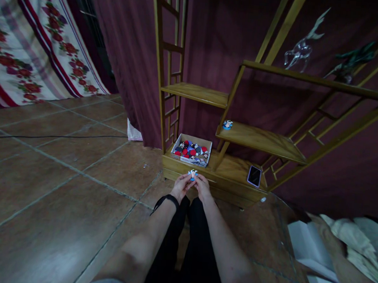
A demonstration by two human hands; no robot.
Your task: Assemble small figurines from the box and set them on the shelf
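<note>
A small figurine [192,173] with a blue base and a white-and-dark top is pinched between my two hands, in front of the cabinet. My left hand [181,184] closes on its left side, and my right hand [202,185] closes on its right side. Just beyond them, a shallow cardboard box [202,141] on the low cabinet top holds several small figures in red, dark and blue. A similar blue-based figurine [227,125] stands at the left end of the middle shelf [262,139].
A phone or tablet [254,176] lies on the cabinet top at right. A clear glass-like horse figure [299,53] and a dark green ornament [354,62] stand on the upper shelf [320,83]. White box pieces [312,247] lie on the floor at right. A dark cable [54,138] crosses the tiles.
</note>
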